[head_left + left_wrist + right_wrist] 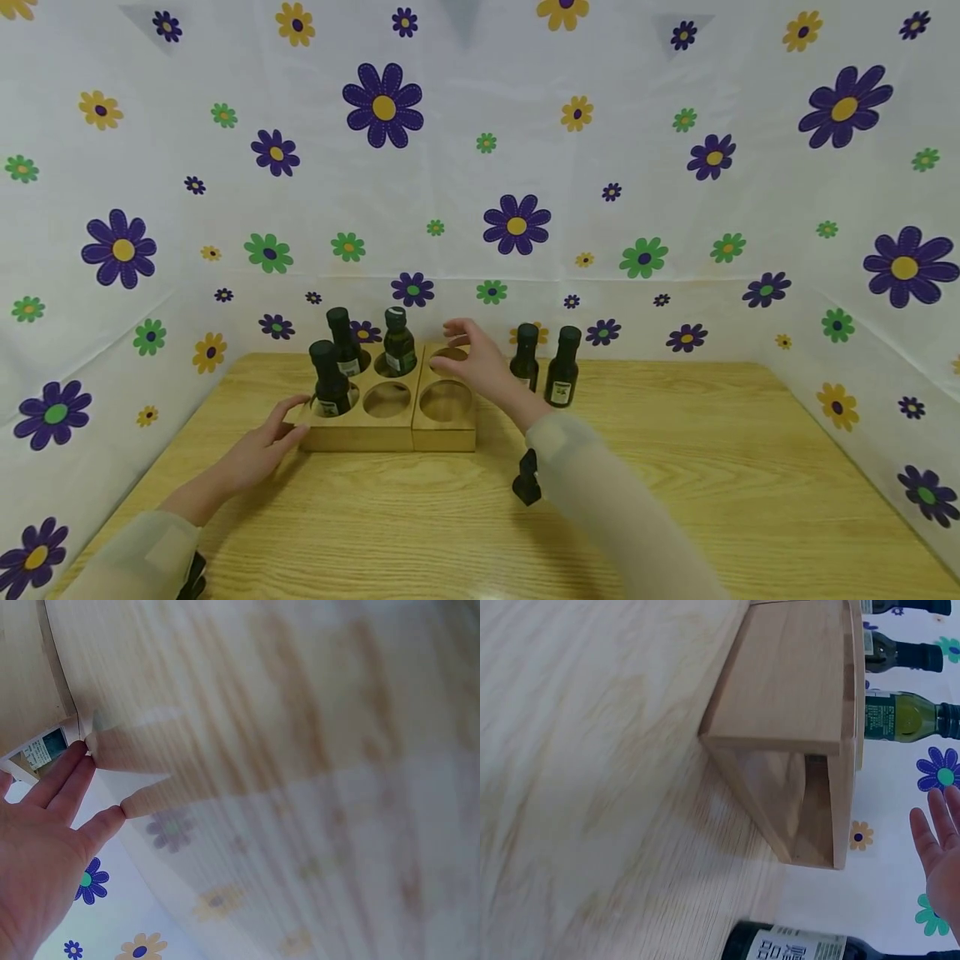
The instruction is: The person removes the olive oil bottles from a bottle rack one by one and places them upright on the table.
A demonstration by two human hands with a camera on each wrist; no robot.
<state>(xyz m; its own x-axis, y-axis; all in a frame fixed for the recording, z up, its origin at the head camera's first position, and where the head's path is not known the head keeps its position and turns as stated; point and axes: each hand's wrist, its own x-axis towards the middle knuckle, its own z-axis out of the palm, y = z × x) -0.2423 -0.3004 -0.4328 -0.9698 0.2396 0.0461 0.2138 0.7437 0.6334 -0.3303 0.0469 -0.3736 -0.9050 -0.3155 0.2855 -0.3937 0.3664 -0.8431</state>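
Note:
A wooden rack [358, 439] with round holes stands towards the back of the table; a seam divides off its right part. Dark glass bottles occupy three holes: a front-left bottle [330, 383], a back-left bottle [342, 337] and a bottle [400, 343] with greenish glass in the right wrist view. My left hand [258, 454] is at the rack's left end, fingers extended, fingertips at its lower edge in the left wrist view. Above the rack's back-right hole hovers my right hand [483, 367], holding nothing, its fingers loosely bent and apart.
Two more dark bottles, one [527, 358] partly behind my right wrist and another [563, 371], stand upright right of the rack. The wooden table [690, 467] meets a flower-printed white sheet [465, 175] at the back and sides.

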